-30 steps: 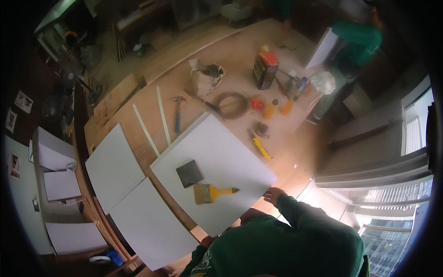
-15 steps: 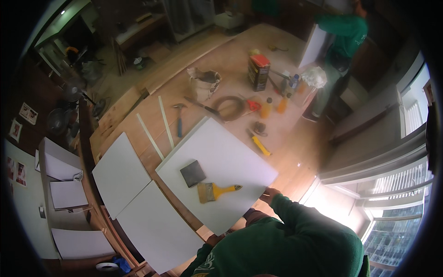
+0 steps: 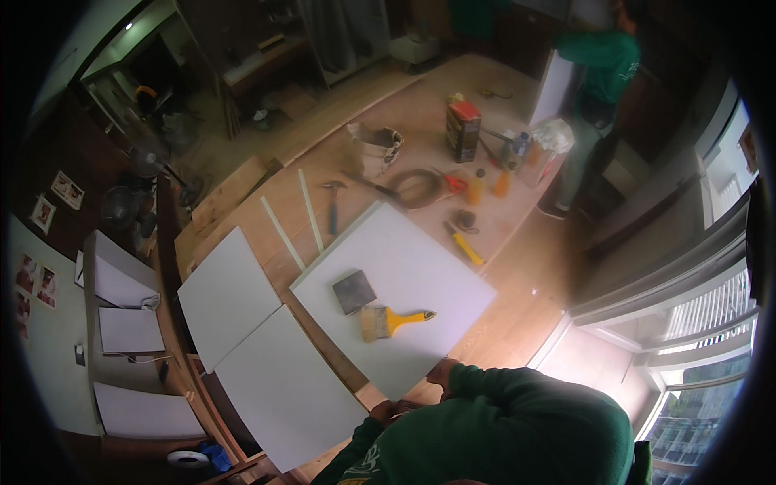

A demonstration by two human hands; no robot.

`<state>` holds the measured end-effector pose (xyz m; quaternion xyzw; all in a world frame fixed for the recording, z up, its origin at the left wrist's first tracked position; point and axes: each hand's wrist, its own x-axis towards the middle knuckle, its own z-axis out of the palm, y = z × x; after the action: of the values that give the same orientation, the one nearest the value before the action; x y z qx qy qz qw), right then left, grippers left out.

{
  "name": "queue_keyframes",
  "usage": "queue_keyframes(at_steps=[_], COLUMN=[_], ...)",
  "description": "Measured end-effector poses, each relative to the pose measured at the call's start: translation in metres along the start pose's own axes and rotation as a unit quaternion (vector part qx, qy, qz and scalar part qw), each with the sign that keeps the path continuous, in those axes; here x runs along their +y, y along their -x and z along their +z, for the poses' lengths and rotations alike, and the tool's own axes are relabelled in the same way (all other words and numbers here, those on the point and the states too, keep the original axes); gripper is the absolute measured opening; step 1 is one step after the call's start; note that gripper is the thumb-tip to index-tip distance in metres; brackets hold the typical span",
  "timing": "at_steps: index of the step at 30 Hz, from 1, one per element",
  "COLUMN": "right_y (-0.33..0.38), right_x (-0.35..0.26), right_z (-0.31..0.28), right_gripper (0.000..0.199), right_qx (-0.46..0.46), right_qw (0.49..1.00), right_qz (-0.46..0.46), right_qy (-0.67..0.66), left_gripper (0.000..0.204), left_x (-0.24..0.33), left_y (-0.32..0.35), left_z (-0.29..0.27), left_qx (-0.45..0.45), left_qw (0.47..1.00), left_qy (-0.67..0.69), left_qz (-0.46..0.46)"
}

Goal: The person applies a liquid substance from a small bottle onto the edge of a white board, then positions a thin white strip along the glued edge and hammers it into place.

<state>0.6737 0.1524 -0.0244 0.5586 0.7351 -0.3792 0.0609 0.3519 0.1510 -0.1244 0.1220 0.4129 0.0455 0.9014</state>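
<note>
A thick white panel [image 3: 428,283] lies flat on the worktable, its near corner toward my body. My right hand [image 3: 441,373] is at the panel's near right edge, with its fingers dim and partly hidden by the sleeve. Close to the near corner is my left hand [image 3: 386,411], mostly hidden, so its grip does not show. On top of the panel rest a dark grey square block [image 3: 354,292] and, touching or close beside it, a wide paintbrush [image 3: 394,321] with a yellow handle and pale bristles.
Two flat white panels [image 3: 287,388] lie to the left. Farther back are a hammer [image 3: 333,208], two pale strips [image 3: 282,233], a yellow-handled cutter [image 3: 466,247], a coil [image 3: 418,188], bottles [image 3: 477,187], a tin [image 3: 463,132] and an open bag [image 3: 374,150]. A co-worker [image 3: 602,65] stands far right holding a white panel.
My right hand has moved nearer and leftward along the panel's edge, closer to my left hand. The whole view has shifted slightly. Block and brush stay in place on the panel.
</note>
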Motion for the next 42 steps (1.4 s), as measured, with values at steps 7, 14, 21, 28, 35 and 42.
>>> queue_keyframes(at_steps=[7, 14, 21, 28, 35, 42], right_y=[-0.014, -0.003, 0.022, 0.158, 0.143, 0.108], right_x=[-0.016, -0.033, 0.064, 0.129, 0.079, -0.032], right_z=[0.031, 0.022, 0.029, 0.078, 0.074, -0.026], right_gripper=[0.029, 0.025, 0.065, 0.022, 0.036, 0.030], right_qx=[-0.042, -0.065, -0.105, -0.197, 0.041, 0.237], right_qw=[0.989, 0.994, 0.921, 0.945, 0.984, 0.952], right_qz=[0.039, 0.025, 0.298, 0.195, 0.113, -0.160], right_qy=[-0.136, -0.083, -0.228, 0.175, 0.134, 0.111], left_gripper=[0.030, 0.028, 0.028, 0.033, 0.018, 0.023], left_x=[-0.001, -0.002, -0.002, 0.033, 0.064, 0.077], left_y=[0.011, 0.059, 0.143, 0.188, 0.191, 0.186], left_z=[0.009, 0.016, -0.017, 0.033, 0.111, 0.186], left_qx=[0.086, 0.149, 0.271, 0.190, 0.234, 0.199], left_qw=[0.996, 0.988, 0.580, 0.677, 0.843, 0.817], left_qy=[0.000, -0.018, -0.721, -0.597, -0.402, -0.357], left_qz=[0.020, 0.027, 0.266, 0.386, 0.270, 0.407])
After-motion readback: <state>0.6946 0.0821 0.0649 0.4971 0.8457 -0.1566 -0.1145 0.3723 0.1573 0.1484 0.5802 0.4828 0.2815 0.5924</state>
